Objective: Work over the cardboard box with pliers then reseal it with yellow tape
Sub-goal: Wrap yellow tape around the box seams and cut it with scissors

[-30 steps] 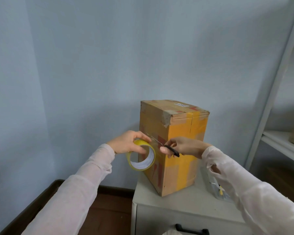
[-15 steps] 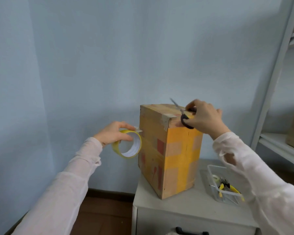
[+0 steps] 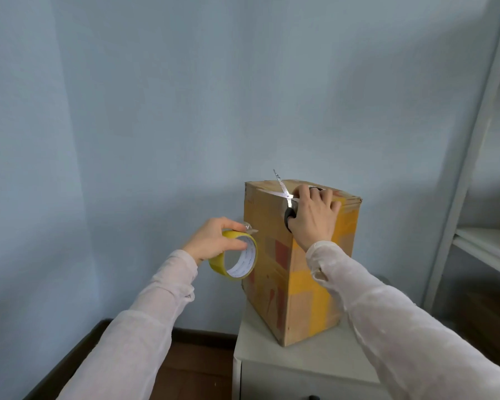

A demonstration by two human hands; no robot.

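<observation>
now the left hand (image 3: 211, 241) grips the yellow tape roll (image 3: 244, 262) just beside the box (image 3: 306, 298), and a loose end sticks out by the fingertip. the right hand (image 3: 312, 217) is curled round the scissors (image 3: 283, 192), whose blades are spread apart at the box's top edge. the box stands upright on a white cabinet (image 3: 272, 359). to do it well, i think: pull the tape flat over the top, press it down and keep the sharp tips away from fingers.

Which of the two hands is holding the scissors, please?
The right hand: it grips the scissors at the top edge of the cardboard box. The left hand holds only the yellow tape roll beside the box.
</observation>
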